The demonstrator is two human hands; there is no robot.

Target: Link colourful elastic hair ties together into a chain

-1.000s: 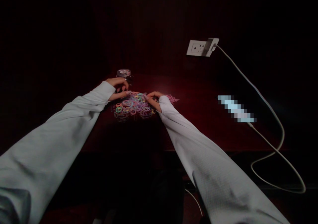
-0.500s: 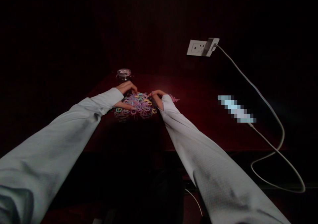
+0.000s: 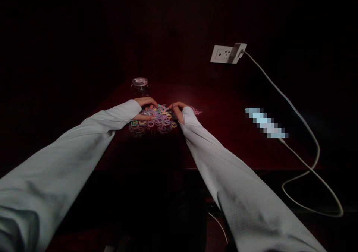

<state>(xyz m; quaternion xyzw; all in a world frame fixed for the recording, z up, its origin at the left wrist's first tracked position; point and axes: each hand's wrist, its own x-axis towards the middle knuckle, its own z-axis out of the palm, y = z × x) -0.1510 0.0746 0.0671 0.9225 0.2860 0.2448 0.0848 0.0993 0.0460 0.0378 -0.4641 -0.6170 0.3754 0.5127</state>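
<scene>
A heap of small coloured rubber bands (image 3: 155, 122), pink, purple, yellow and green, lies on the dark red table (image 3: 223, 144). My left hand (image 3: 145, 108) rests on the heap's far left side, fingers curled down into the bands. At the heap's right edge my right hand (image 3: 177, 110) has its fingers bent and pinched among the bands. Both arms wear pale long sleeves. What each hand holds is too small to make out.
A small clear jar with a lid (image 3: 139, 85) stands just behind the heap. On the right lies a lit phone (image 3: 265, 122), its white cable (image 3: 307, 132) running to a charger in the wall socket (image 3: 228, 53). The room is very dark.
My left hand came down from near the jar onto the heap and slid right across the bands. My right hand shifted slightly and stays at the heap's right edge.
</scene>
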